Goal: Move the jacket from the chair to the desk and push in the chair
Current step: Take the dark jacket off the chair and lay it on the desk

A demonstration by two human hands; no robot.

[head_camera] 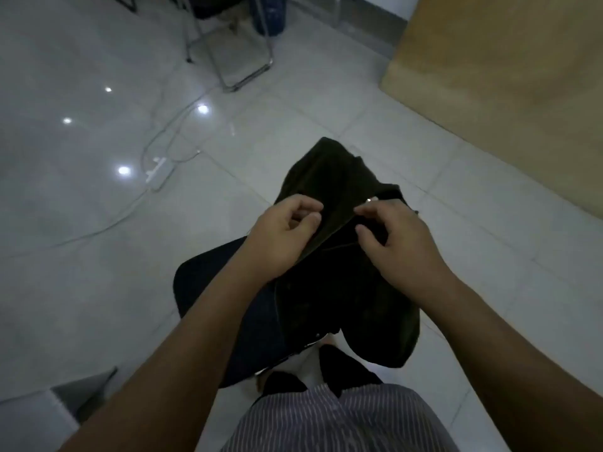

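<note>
Two hands, left hand (280, 239), right hand (396, 241), pinching jacket (342, 288) edge over chair (208, 288)

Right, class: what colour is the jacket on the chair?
Very dark olive, almost black, jacket; seen in the head view.

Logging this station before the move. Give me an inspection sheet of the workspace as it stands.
Surface: pale glossy tile floor with light reflections; wooden desk at upper right, only part in view.
Job's things: dark jacket draped over the chair, not yet on the desk; the chair stands away from the desk.
Clutter: a blue bin at the top edge; a grey object at lower left, unclear what.
Grippers: left hand and right hand both at the jacket's top edge, fingers curled; a firm grip cannot be confirmed.
Cables: white power strip with white cords trailing across the floor.
Surroundings: second metal-framed chair further back.
</note>
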